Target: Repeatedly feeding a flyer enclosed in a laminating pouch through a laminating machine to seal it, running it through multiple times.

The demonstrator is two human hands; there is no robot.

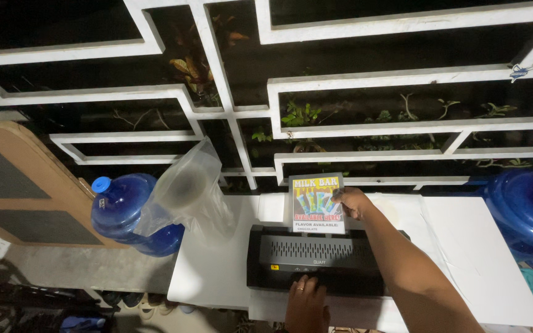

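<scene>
The head camera, the only view, looks down on one white table (217, 271) set against a white lattice railing (235, 117). On the table sits one black laminator (316, 259), its slotted top facing up. One laminated colourful sign (317, 202) stands upright out of the machine's far side, just behind the slots.

Two hands are in view, both the person's own. The right hand (351, 202) reaches across the laminator and pinches the sign's upper right edge between thumb and fingers. The left hand (306, 296), with one ring on a finger, lies flat and released on the near edge of the laminator, fingers spread, grasping nothing.

Two blue water jugs show. One blue water jug (124, 213) with a blue cap lies to the left of the table, and one clear plastic bag (186, 191) drapes over its right side, touching the table corner. The second jug (528, 209) sits at the right edge, just beyond the table. One brown board with two grey panels (13, 185) leans at the far left. Green plants (300, 114) show through the railing gaps.
</scene>
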